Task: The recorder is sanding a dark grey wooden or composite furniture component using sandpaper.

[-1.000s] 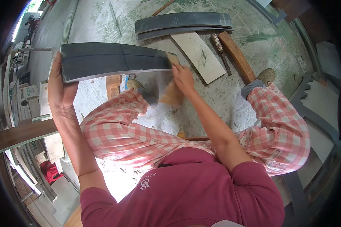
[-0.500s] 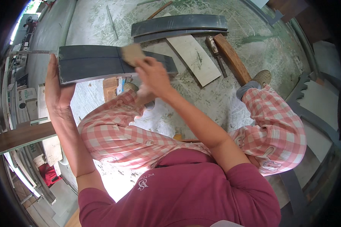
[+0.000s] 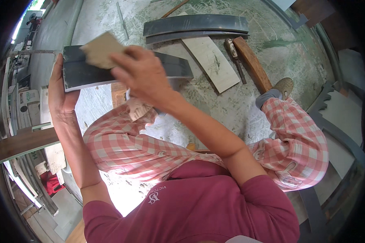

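Note:
A slightly curved dark grey board (image 3: 75, 73) is held up in front of me, its pale edge facing my body. My left hand (image 3: 65, 95) grips its left end, with the thumb upright along the end and the palm underneath; the other fingers are hidden. My right hand (image 3: 140, 73) pinches a tan piece of sandpaper (image 3: 101, 49) over the board's top face near the left end. The sandpaper's upper corner sticks out past the far edge. Part of the board's middle is covered by the right hand.
On the worn floor beyond lie two dark curved boards (image 3: 194, 26), a pale flat board (image 3: 213, 67), a chisel (image 3: 234, 54) and a brown wooden bar (image 3: 253, 65). Stacked planks and boxes (image 3: 28, 107) line the left side. A ribbed hose (image 3: 72, 26) runs behind.
My right hand has slid the sandpaper leftward along the board, from past its middle to near the left end. My left hand keeps its grip in the same place.

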Tool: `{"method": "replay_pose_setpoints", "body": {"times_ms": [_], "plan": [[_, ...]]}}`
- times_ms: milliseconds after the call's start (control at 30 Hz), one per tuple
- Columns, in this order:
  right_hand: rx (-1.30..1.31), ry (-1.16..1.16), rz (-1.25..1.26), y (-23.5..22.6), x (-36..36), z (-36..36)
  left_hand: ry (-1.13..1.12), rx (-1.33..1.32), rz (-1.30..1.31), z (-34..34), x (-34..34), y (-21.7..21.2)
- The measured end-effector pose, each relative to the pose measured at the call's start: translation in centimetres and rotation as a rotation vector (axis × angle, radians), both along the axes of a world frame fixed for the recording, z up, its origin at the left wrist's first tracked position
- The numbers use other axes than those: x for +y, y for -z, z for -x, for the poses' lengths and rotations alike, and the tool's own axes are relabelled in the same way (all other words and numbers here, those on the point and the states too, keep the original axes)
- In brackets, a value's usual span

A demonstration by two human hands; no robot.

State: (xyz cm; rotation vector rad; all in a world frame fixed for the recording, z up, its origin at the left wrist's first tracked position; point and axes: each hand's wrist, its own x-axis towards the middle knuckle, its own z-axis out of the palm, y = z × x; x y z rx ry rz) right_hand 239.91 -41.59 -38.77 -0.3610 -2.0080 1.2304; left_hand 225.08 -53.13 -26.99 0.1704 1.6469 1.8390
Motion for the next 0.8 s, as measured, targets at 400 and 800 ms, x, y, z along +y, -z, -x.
{"method": "replay_pose_setpoints", "body": {"times_ms": [400,800], "plan": [[-0.663,0.148,0.305,25.0,4.3,-2.2,-0.105,0.049,0.017,2.0,-0.9,0.8],[-0.496,0.222,0.252,22.5,1.0,-3.7,-0.13,0.068,0.053,0.9,-0.5,0.7]]}}
